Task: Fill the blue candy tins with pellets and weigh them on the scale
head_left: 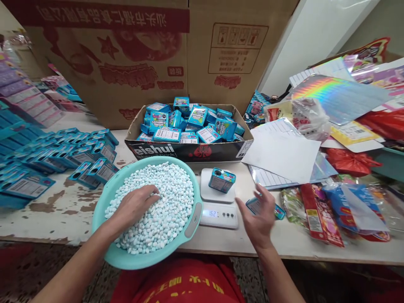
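Note:
A turquoise basin (98, 223) full of small white and pale-blue candies (170, 210) stands at the table's front edge. My left hand (135, 206) rests on the candies, its fingers bent and tips close together; what lies between them is hidden. Right of the basin, a white digital scale (206, 195) reads about 162. On its plate sits a blue candy box (222, 180) with a round dark hole in its end. My right hand (260, 214) is beside the scale, thumb and fingers apart. Partly behind that hand lies another blue box (279, 212).
Behind the basin, an open carton (189, 153) holds many blue boxes. Rows of blue boxes (78, 151) stand at left. A big cardboard box (164, 54) rises at the back. White sheets (284, 149) and candy packets (318, 214) lie at right.

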